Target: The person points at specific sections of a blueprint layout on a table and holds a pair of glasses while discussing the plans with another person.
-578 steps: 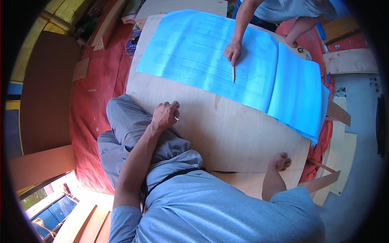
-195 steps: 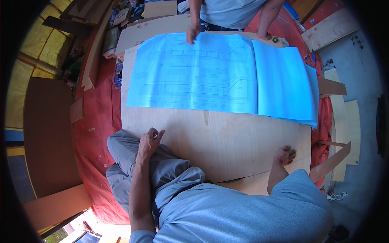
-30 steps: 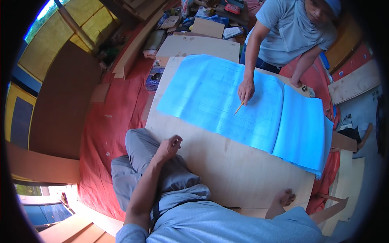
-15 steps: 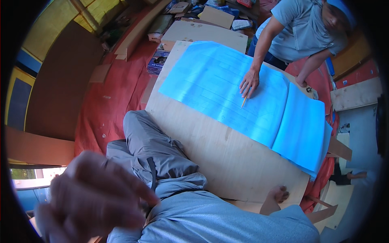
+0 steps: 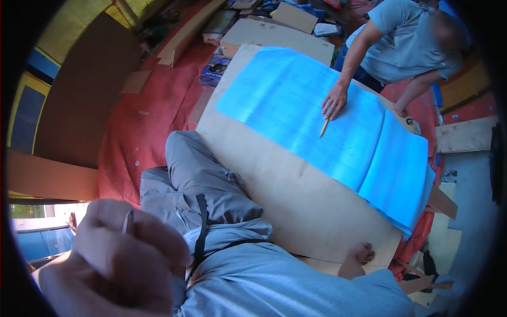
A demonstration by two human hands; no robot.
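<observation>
My left hand is raised close to the camera at the lower left, blurred, its fingers curled round a thin pale stick. My right hand rests with bent fingers, holding nothing visible, on a plywood board. A large blue drawing sheet with faint line plans lies across the board, another blue sheet section beside it on the right. A co-worker's hand is on the drawing with a yellow pencil under the fingers.
The co-worker leans over the board from the far right. My bent legs are on the board's left. A red sheet, brown panels, piled items and grey floor with loose wood pieces surround the board.
Over the last second my left hand has risen from over my lap to close before the camera. The co-worker's hand stays on the drawing, shifted slightly. The view has shifted.
</observation>
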